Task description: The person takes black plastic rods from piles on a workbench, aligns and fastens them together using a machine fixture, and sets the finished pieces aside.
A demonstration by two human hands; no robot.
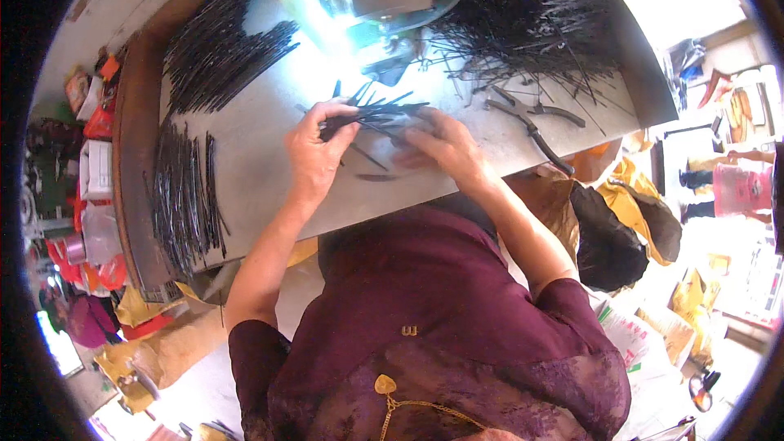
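My left hand is closed around a small bunch of thin black strips, pinching them between thumb and fingers above the table. The strips fan out toward the right. My right hand is at their right ends, its fingers smeared by motion, so their grip cannot be made out. A few loose black strips lie on the pale tabletop below my hands. To the right of my right hand rests a pair of pliers with dark handles, its jaws pointing to the far left.
Black strips form a neat bundle at the far left and another at the near left. A tangled heap of black rods covers the far right. A bright lamp glares beyond my hands. Raised brown edging borders the table's left side.
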